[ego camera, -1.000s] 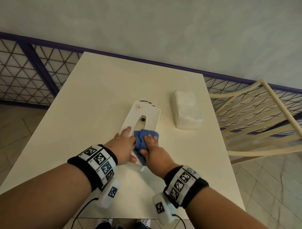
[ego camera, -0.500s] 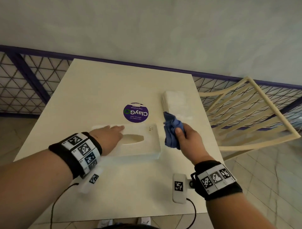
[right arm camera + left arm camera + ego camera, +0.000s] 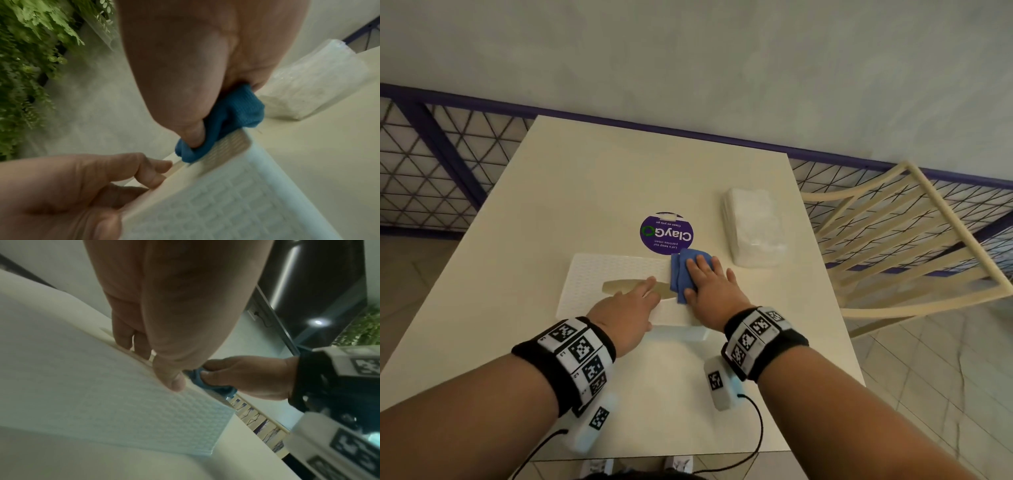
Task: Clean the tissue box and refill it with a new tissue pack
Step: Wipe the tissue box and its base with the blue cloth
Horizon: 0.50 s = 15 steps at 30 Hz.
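Blue cloth (image 3: 690,274) under flat right hand (image 3: 714,287) — left hand (image 3: 626,308) steadying tissue box (image 3: 599,277).

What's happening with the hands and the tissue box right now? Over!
Left hand flat, steadying tissue box. Right hand pressing blue cloth on box's right end. New tissue pack waiting beside, unopened. Nothing in the way.

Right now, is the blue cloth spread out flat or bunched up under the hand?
Bunched. The blue cloth lies in thick folds under the right hand, which presses it onto the tissue box.
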Each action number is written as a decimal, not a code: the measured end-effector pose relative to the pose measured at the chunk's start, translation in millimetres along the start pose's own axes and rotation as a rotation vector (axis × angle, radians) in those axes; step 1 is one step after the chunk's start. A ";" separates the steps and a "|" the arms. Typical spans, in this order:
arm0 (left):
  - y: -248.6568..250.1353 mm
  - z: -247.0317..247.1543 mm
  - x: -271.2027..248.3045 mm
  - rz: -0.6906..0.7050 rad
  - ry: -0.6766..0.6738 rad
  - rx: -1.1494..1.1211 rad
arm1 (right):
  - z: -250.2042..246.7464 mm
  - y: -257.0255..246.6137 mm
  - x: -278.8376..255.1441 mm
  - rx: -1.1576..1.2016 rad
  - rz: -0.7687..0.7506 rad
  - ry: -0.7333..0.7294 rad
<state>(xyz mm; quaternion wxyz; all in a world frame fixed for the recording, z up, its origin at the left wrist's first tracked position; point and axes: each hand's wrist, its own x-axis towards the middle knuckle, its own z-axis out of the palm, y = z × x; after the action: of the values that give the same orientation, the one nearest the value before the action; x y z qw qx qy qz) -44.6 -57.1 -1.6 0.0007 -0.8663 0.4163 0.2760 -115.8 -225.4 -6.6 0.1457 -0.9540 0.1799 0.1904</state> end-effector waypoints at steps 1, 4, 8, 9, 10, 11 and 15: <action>-0.3 -0.5 0.0 0.000 0.010 0.009 | -2.5 -2.1 -0.2 0.004 -0.023 0.004; -1.4 -1.8 -0.6 0.021 0.032 0.028 | 0.5 -9.1 -25.6 0.036 -0.085 -0.020; -2.3 0.5 -1.7 0.017 0.031 0.010 | 12.2 -11.3 -62.2 0.010 -0.079 -0.028; -2.3 1.0 -1.3 0.011 0.029 -0.001 | 11.5 -10.3 -61.8 0.006 -0.057 -0.037; -2.3 1.2 -0.7 0.006 0.027 -0.011 | 9.5 -9.5 -57.2 0.007 -0.032 -0.047; -2.3 1.1 0.4 0.002 0.025 -0.016 | 7.4 -9.4 -48.7 0.013 -0.009 -0.051; -3.1 1.3 4.1 0.008 0.031 -0.001 | -1.5 -13.6 -2.9 0.022 0.028 -0.038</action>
<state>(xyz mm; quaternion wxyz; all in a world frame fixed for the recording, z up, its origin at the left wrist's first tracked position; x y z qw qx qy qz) -41.0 -57.7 -5.4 -0.0074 -0.8688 0.4198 0.2626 -112.4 -212.9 -1.3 0.1570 -0.9459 0.1927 0.2086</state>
